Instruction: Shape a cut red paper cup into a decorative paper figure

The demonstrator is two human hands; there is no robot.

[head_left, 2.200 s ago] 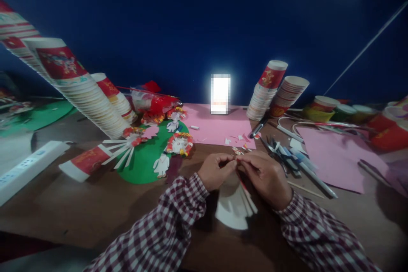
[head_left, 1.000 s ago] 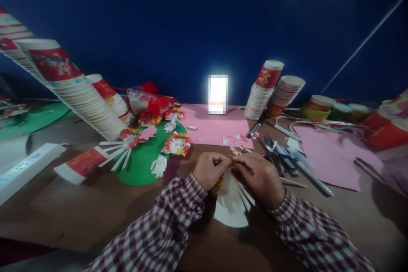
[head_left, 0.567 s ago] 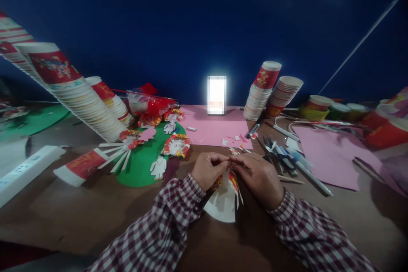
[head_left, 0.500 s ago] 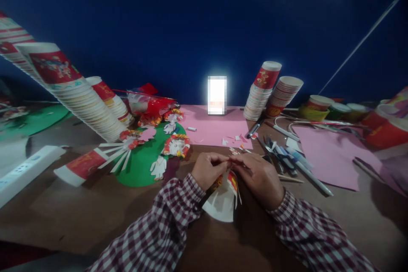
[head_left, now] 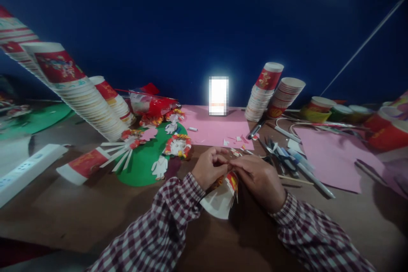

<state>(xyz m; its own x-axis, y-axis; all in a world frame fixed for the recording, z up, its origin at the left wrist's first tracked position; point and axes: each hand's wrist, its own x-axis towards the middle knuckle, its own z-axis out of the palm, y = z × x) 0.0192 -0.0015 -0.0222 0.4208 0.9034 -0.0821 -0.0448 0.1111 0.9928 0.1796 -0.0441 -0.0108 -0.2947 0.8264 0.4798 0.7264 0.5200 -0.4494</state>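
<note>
Close in front of me, both hands meet over a cut paper cup (head_left: 218,203), whose pale base end points toward me and whose red and yellow printed side faces right. My left hand (head_left: 210,166) is closed, its fingers bent at the cup's far end. Against it, my right hand (head_left: 259,178) is closed too, its fingertips pinching at the same spot. The fingers hide the exact grip. Thin cut strips stick out along the cup's right side. Small paper scraps (head_left: 236,152) lie just beyond the hands.
Leaning stacks of paper cups (head_left: 95,112) stand at left, more cups (head_left: 266,89) at the back right. A green sheet (head_left: 137,174) carries paper cutouts. Markers (head_left: 288,159) and pink paper (head_left: 331,157) lie right; a power strip (head_left: 28,170) lies left. A lit, blurred screen (head_left: 218,95) stands behind.
The cup has tilted slightly, its pale end swinging a little to the left. My left fingers have lifted and bent more, while the right hand stays almost in place.
</note>
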